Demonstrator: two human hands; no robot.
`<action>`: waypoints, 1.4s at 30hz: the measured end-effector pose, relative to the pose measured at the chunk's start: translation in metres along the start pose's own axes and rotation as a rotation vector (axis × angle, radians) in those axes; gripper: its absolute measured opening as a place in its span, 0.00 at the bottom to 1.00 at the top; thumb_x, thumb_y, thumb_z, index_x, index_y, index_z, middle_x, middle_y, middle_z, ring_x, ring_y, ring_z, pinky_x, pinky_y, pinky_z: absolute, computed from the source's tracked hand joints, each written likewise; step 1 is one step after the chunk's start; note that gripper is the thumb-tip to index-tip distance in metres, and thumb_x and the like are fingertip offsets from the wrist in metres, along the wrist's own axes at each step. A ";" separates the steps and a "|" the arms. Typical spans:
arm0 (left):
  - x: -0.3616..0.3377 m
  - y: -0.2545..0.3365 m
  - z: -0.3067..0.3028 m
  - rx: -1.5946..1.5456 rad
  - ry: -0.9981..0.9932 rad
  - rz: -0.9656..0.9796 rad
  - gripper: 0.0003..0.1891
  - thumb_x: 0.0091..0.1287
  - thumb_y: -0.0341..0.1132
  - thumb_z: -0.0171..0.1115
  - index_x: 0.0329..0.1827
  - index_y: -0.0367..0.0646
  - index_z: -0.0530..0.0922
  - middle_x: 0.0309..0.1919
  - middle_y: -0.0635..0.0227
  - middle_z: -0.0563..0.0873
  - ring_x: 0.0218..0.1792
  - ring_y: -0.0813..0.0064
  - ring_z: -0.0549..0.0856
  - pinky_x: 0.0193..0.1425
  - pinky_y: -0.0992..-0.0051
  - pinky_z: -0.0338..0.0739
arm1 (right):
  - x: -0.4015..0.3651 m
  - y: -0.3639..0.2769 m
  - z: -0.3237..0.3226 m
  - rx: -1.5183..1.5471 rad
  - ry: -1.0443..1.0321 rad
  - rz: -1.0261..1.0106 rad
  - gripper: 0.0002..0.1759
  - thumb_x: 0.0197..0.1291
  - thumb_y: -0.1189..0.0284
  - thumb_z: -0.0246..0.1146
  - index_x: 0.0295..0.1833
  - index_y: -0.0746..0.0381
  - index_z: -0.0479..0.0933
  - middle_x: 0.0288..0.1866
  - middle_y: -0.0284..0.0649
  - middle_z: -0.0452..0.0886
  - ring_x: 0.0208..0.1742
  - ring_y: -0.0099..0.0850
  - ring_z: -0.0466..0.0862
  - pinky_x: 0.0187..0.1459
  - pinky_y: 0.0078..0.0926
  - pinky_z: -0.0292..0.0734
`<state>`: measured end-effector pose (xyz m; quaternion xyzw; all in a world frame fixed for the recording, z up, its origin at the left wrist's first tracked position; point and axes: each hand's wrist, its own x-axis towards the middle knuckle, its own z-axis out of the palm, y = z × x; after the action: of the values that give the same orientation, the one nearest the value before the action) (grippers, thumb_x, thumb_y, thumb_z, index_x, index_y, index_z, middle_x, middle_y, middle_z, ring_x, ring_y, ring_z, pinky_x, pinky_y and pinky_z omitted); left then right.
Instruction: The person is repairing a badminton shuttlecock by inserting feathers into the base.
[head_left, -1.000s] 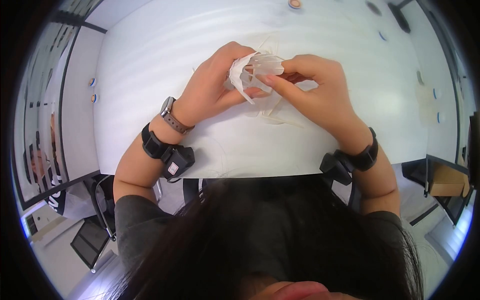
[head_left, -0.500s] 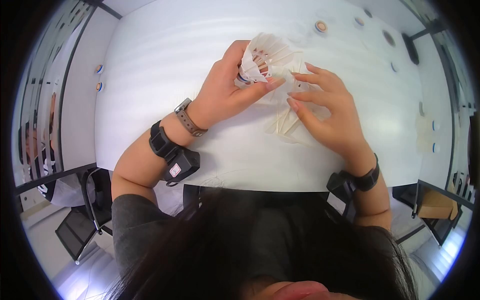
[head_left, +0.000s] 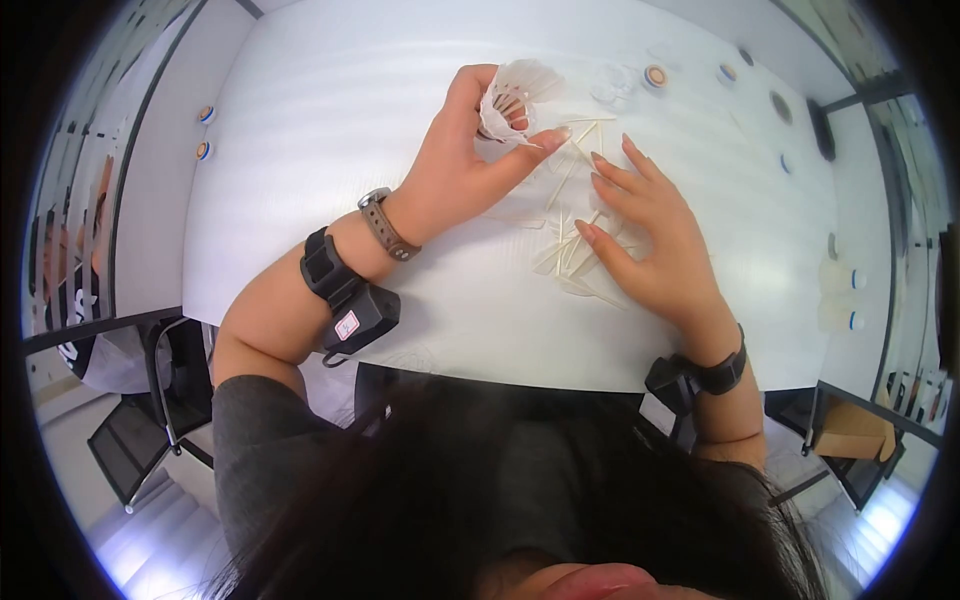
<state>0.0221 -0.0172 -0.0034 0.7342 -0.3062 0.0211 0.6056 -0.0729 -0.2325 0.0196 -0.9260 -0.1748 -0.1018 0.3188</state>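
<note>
In the upper middle of the head view, my left hand is closed round a white feather shuttlecock. Its skirt opens toward the upper right, and its base is mostly hidden by my fingers. My left thumb reaches out below the skirt. Several loose feathers with pale quills lie scattered on the white table between my hands. Above them, with fingers apart, my right hand is open and clear of the shuttlecock. I see no object in its fingers.
Small round pieces with blue rims lie about the white table: one cork-coloured piece at the back and another at the left. A crumpled translucent thing is near the back. Partitions flank the table. A cardboard box sits at lower right.
My right hand has drawn away from the shuttlecock, slightly down. Feathers that were between my hands now lie on the table, and fewer show by the skirt. The whole view has shifted slightly.
</note>
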 end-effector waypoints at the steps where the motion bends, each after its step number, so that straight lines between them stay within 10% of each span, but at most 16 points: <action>1: 0.000 0.001 -0.001 0.021 -0.005 0.017 0.25 0.65 0.34 0.73 0.59 0.40 0.69 0.41 0.72 0.77 0.42 0.82 0.77 0.47 0.78 0.74 | 0.000 0.000 0.000 0.018 -0.004 0.009 0.20 0.57 0.67 0.72 0.50 0.70 0.84 0.63 0.48 0.81 0.75 0.51 0.68 0.73 0.47 0.63; 11: 0.001 0.001 -0.002 0.156 -0.128 -0.039 0.19 0.61 0.31 0.73 0.52 0.42 0.76 0.43 0.69 0.85 0.42 0.77 0.85 0.48 0.76 0.80 | 0.001 -0.004 -0.004 -0.004 0.114 0.029 0.05 0.54 0.72 0.72 0.35 0.61 0.89 0.54 0.45 0.86 0.70 0.49 0.74 0.64 0.41 0.72; 33: 0.005 -0.002 -0.006 0.293 -0.276 0.356 0.21 0.51 0.23 0.71 0.49 0.46 0.80 0.51 0.68 0.86 0.58 0.60 0.82 0.61 0.63 0.77 | -0.003 -0.006 -0.010 -0.118 0.120 0.067 0.06 0.58 0.72 0.68 0.33 0.64 0.88 0.44 0.47 0.88 0.60 0.49 0.82 0.58 0.40 0.77; 42: 0.004 -0.013 -0.003 0.310 -0.295 0.352 0.17 0.51 0.23 0.70 0.45 0.43 0.81 0.44 0.65 0.88 0.49 0.59 0.85 0.56 0.64 0.77 | -0.002 -0.008 -0.008 -0.038 0.114 0.075 0.06 0.57 0.73 0.69 0.33 0.65 0.87 0.39 0.43 0.86 0.56 0.47 0.82 0.54 0.37 0.77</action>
<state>0.0330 -0.0150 -0.0124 0.7487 -0.5071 0.0658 0.4218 -0.0785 -0.2326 0.0297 -0.9305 -0.1193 -0.1455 0.3143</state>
